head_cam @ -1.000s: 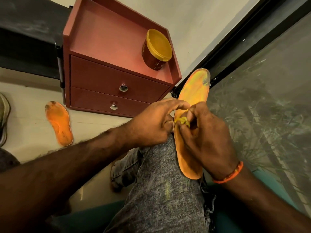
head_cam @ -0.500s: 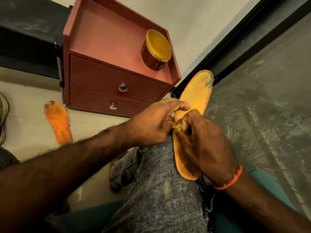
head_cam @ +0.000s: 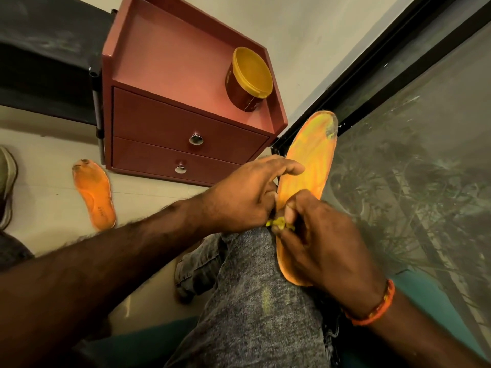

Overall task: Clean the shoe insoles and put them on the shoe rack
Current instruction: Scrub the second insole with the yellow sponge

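Observation:
An orange insole (head_cam: pixel 309 160) with yellow smears lies along my raised knee, toe end pointing up toward the window frame. My left hand (head_cam: pixel 247 195) holds its left edge, thumb stretched across the face and fingers curled behind. My right hand (head_cam: pixel 318 243) covers the insole's lower half and pinches a small yellow scrap (head_cam: pixel 279 223) at the insole's left edge. A second orange insole (head_cam: pixel 94 195) lies flat on the floor at the left, worn and dirty at the toe.
A red two-drawer cabinet (head_cam: pixel 159 123) stands on the floor ahead, with a yellow-lidded tub (head_cam: pixel 249 78) on top. A dark rack (head_cam: pixel 39 62) is behind it at the left. A glass window (head_cam: pixel 411 168) fills the right. A shoe (head_cam: pixel 6 187) shows at the left edge.
My right hand has slid down the insole toward the heel with the yellow scrap, so more of the smeared toe half shows. The left hand keeps its hold.

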